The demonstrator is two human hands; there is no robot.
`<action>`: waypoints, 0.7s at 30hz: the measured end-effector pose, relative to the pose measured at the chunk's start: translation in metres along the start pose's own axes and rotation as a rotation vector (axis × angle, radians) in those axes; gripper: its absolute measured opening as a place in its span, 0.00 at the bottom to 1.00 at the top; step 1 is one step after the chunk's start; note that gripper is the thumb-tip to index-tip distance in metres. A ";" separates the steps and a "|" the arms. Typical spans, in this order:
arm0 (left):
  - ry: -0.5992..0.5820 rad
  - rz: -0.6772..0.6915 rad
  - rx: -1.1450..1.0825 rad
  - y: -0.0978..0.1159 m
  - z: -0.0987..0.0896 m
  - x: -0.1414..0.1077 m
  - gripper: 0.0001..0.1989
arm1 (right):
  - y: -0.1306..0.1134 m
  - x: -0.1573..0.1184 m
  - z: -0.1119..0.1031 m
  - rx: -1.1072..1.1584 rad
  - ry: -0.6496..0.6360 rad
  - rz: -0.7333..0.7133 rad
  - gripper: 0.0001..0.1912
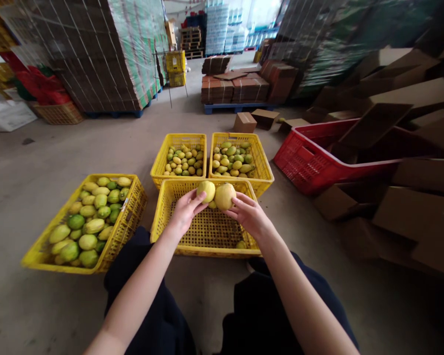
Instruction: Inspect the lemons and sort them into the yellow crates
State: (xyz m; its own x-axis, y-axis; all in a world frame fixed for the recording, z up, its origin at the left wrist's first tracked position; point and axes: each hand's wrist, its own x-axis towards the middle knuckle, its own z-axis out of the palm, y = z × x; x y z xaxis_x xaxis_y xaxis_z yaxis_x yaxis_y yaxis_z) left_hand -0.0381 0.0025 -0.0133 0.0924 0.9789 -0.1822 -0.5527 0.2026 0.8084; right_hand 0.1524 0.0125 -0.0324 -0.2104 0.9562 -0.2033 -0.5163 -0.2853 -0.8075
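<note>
My left hand (187, 211) grips a round yellow-green fruit (206, 192) between thumb and fingers. Beside it, nearly touching, a slightly larger pale yellow fruit (225, 197) is held in my right hand (249, 215). Both are raised over a yellow plastic crate (210, 251) with a perforated floor. Inside that crate a small fruit (240, 244) lies near the front right, and another shows partly behind my hands. Two yellow crates, one at the back left (159, 160) and one at the back right (264, 162), hold smaller yellow and green fruits.
At the left is a full crate of yellow-green fruits (123, 217). On the right, a red crate (299, 160) stands among heaped cardboard boxes (410, 212). Flattened cardboard bundles (233, 91) lie on a blue pallet behind, near wrapped stacks (136, 44).
</note>
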 end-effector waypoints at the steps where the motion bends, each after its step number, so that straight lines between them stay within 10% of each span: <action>1: -0.003 -0.009 -0.001 0.000 -0.001 0.000 0.14 | 0.001 0.000 0.001 -0.005 0.008 -0.005 0.15; 21: 0.102 0.002 -0.103 0.001 -0.005 0.003 0.06 | 0.000 0.001 -0.003 0.016 0.049 -0.021 0.16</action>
State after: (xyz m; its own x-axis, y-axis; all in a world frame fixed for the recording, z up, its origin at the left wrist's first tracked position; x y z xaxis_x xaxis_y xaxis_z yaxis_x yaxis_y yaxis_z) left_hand -0.0423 0.0051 -0.0152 0.0098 0.9705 -0.2407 -0.6357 0.1919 0.7477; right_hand 0.1545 0.0138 -0.0347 -0.1582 0.9640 -0.2137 -0.5336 -0.2656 -0.8030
